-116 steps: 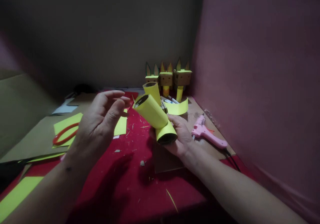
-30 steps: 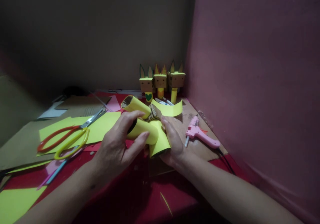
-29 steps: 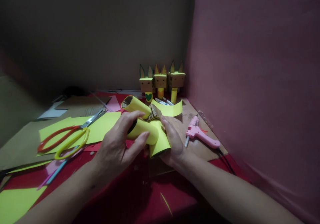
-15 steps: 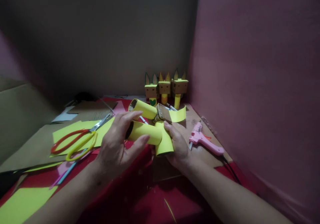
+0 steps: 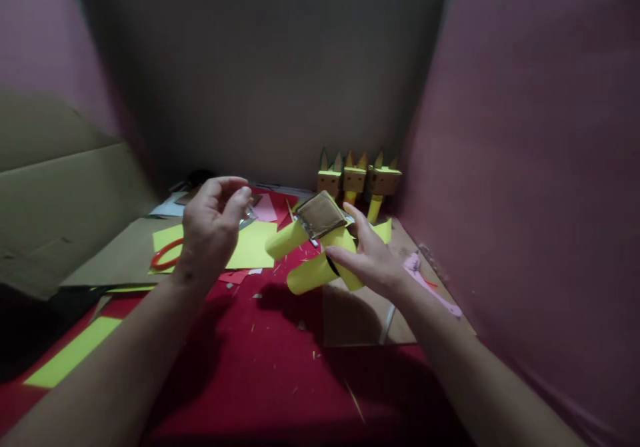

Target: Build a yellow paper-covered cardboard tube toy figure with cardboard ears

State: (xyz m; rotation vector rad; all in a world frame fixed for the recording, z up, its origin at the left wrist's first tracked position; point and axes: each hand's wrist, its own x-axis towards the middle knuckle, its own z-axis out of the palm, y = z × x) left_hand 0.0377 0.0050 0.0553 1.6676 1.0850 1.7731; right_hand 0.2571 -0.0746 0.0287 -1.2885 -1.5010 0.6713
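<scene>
My right hand (image 5: 373,254) grips a cardboard-and-yellow-paper-tube figure (image 5: 350,277) above the table. Its square brown cardboard face (image 5: 321,214) is turned up, and two yellow tubes point left and down. My left hand (image 5: 213,230) is raised apart from the figure, fingers curled in and thumb against the forefinger. Whatever the pinch holds, if anything, is too small to make out. Behind that hand lie scissors, with one red handle loop (image 5: 167,254) showing. Beyond my right wrist is a pink glue gun (image 5: 433,287), partly hidden by the arm.
Three cardboard figures (image 5: 354,179) with pointed ears stand at the back by the wall. Yellow paper sheets (image 5: 255,246) and cardboard (image 5: 110,254) lie left. A cardboard mat (image 5: 355,320) lies under the figure. Paper scraps dot the red table cover (image 5: 270,367). A pink wall rises right.
My left hand has left the tubes, moved up and left, and closed into a pinch. The figure has been turned in my right hand, bringing its cardboard face up. The view has shifted left.
</scene>
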